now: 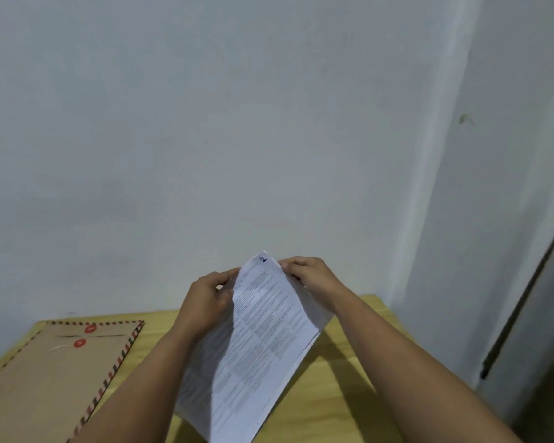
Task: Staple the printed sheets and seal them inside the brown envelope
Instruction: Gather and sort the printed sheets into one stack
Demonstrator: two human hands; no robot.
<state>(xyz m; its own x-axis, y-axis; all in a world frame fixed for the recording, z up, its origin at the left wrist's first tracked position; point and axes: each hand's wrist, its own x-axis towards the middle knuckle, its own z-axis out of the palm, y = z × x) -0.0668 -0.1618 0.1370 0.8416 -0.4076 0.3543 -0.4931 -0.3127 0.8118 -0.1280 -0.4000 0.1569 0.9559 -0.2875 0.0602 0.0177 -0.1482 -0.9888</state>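
Both hands hold the printed sheets (pixel 263 340) above the tabletop (pixel 339 378). The left hand (pixel 205 302) and right hand (pixel 311 276) have fingers pinching the top corners. The brown envelope (pixel 55 372) lies left of the sheets.

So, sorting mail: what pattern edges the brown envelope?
Red and dark diagonal stripes border the brown envelope, clearest in the head view.

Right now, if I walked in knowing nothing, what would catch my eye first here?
First, the printed sheets, held up tilted above the wooden table, with the left hand and right hand pinching their top corners. Next, the brown envelope with a striped border and red string discs, lying flat on the table's left side.
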